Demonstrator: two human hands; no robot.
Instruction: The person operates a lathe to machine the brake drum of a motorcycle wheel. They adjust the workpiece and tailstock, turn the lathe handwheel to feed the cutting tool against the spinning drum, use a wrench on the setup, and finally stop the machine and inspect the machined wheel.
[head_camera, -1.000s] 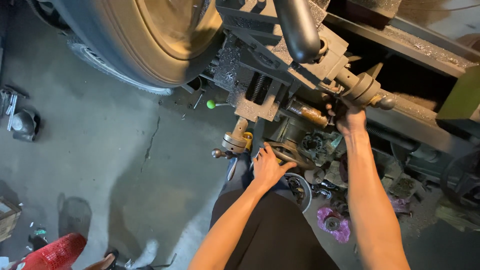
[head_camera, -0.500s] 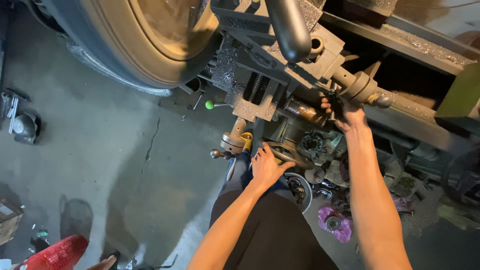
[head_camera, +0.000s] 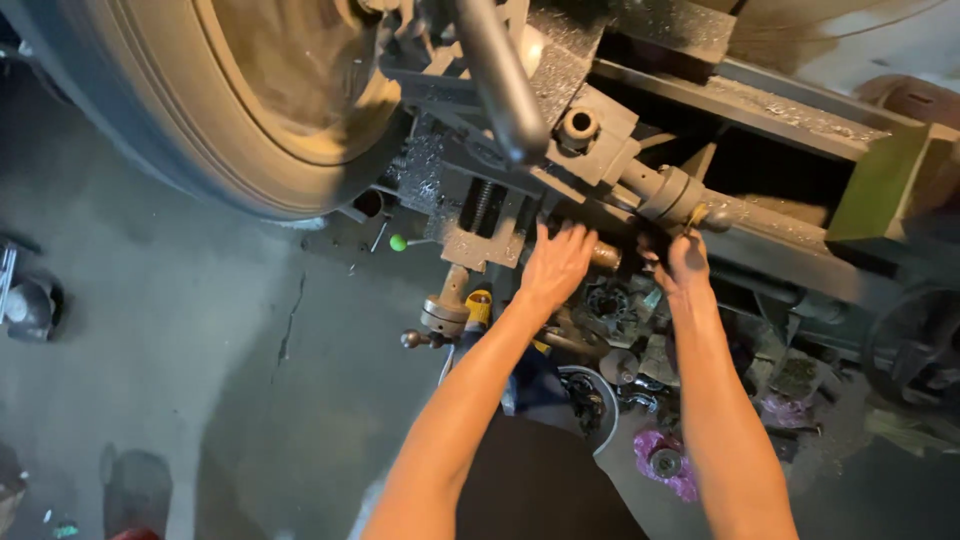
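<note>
left hand (head_camera: 556, 264): fingers spread on lathe carriage (head_camera: 490, 225) | right hand (head_camera: 686, 262): fingers gripping small handle (head_camera: 697, 214)

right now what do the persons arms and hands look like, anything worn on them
Both forearms are bare, with no sleeves in view. The left hand and the right hand wear no gloves. No watch, ring or band shows on either wrist.

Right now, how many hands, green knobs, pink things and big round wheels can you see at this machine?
Hands: 2, the left hand and the right hand
Green ball knob: 1
Pink thing on the floor: 1
Big round wheel: 1
Total: 5
</note>
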